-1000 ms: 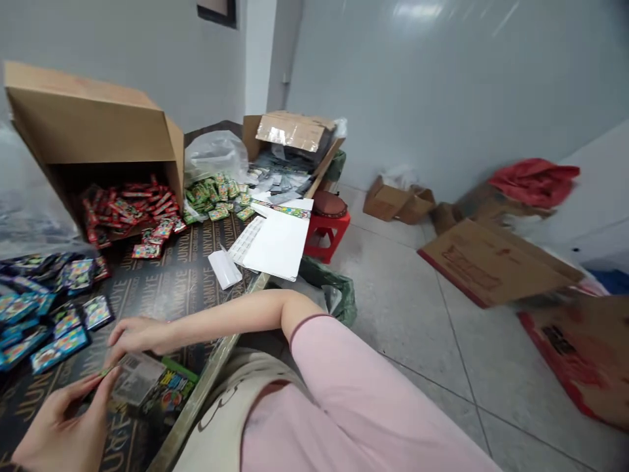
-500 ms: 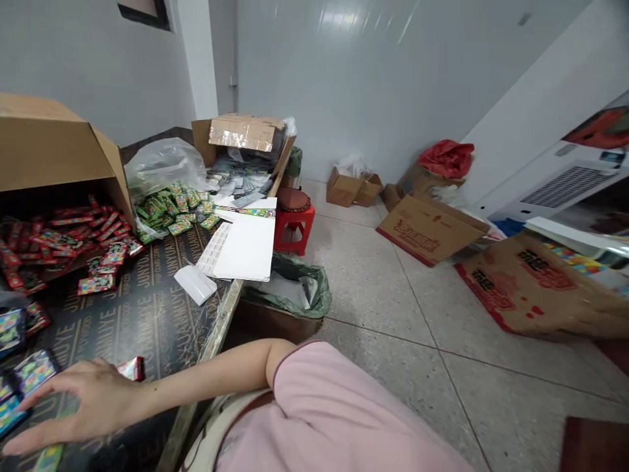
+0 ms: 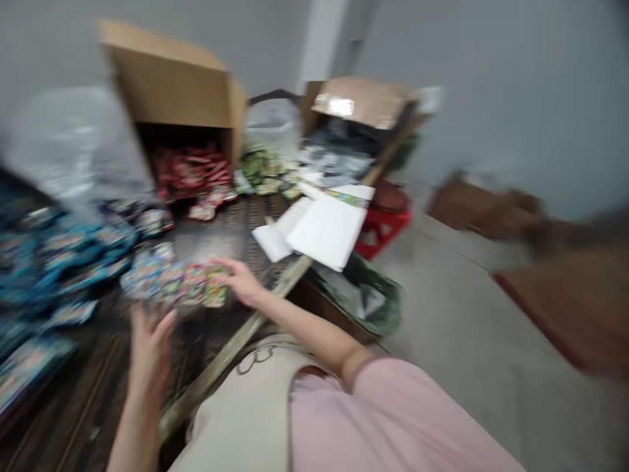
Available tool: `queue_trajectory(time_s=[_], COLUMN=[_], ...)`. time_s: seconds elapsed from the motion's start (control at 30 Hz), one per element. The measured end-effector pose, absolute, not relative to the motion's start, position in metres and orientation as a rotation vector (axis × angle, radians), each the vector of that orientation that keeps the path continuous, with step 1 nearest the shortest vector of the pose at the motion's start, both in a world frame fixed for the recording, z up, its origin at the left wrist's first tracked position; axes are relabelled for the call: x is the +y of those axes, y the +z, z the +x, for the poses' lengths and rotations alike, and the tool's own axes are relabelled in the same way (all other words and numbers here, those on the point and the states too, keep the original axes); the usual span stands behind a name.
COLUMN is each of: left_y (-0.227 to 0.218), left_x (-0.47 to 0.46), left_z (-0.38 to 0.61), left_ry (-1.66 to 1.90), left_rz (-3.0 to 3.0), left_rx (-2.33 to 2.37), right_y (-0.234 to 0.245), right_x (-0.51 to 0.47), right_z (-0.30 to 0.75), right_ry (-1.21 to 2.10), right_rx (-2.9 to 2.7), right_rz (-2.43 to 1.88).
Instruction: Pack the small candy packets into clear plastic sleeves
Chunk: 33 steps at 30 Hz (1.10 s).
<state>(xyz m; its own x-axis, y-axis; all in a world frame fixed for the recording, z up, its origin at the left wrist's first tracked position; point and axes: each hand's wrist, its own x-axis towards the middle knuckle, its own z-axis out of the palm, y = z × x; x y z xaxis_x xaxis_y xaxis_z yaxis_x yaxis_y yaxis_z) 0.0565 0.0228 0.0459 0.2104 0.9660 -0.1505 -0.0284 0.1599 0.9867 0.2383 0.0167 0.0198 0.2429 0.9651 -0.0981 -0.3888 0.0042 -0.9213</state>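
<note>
The picture is smeared by motion. My right hand reaches across the dark table and rests against a row of small colourful packets. Its fingers are too blurred to read. My left hand is raised over the table just below those packets, fingers stretched upward, nothing in it as far as I can see. Blue packets lie heaped to the left.
A tipped cardboard box spills red packets at the back. Green packets, white sheets and a second open box lie further right. A red stool and a green-lined bin stand beside the table edge.
The camera has swung back left toward the table. My right hand has moved forward from the table's near edge to the row of packets. My left hand has come back into view.
</note>
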Motion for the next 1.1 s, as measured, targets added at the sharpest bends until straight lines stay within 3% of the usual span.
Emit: queue_trajectory(time_s=[0.23,0.47,0.6,0.87,1.1], left_y=[0.022,0.018,0.023,0.079,0.109], left_x=[0.042,0.027,0.025,0.052,0.093], left_z=[0.054,0.023,-0.019,-0.159,-0.185], left_ry=[1.100,1.181,1.225,1.152,1.086], left_rz=[0.713,0.683,0.755,1.034,1.386], left_rx=[1.150,1.240,1.400,1.664,1.985], right_y=[0.014,-0.002,-0.038,-0.091,-0.092], right_x=[0.032,0.033,0.042,0.043,0.046], right_z=[0.229,0.210,0.209,0.219,0.217], right_ry=[1.543,1.639,1.482,0.755,0.689], right_rx=[-0.572,-0.919,-1.266,-1.941,-1.963], right_rz=[-0.947,-1.114,-1.216,-1.219,-1.199])
